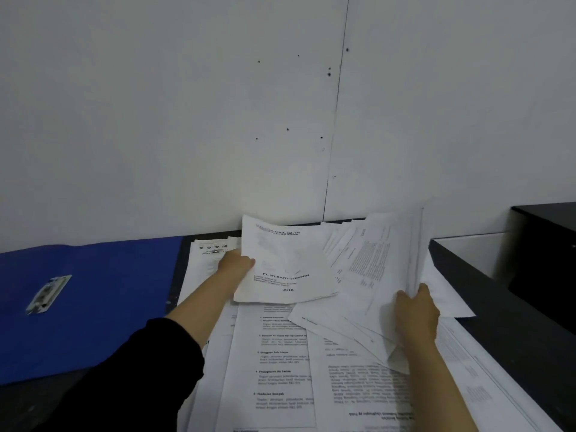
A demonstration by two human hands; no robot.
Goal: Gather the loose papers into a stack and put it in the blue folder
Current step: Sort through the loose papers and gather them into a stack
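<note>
Several loose printed papers [280, 363] lie spread over the dark desk. My left hand [234, 264] grips the left edge of a title page [286, 263] and holds it lifted and tilted. My right hand [416, 313] grips a fanned bunch of sheets [371, 275], raised off the desk at the right. The blue folder [93, 294] lies open and flat at the left, its metal clip [48, 294] showing. The folder touches none of the sheets that I hold.
A white wall rises right behind the desk. At the right stand a black box [545, 254] and a white tray-like recess [470, 254]. The dark desk edge [511, 313] runs along the right side of the papers.
</note>
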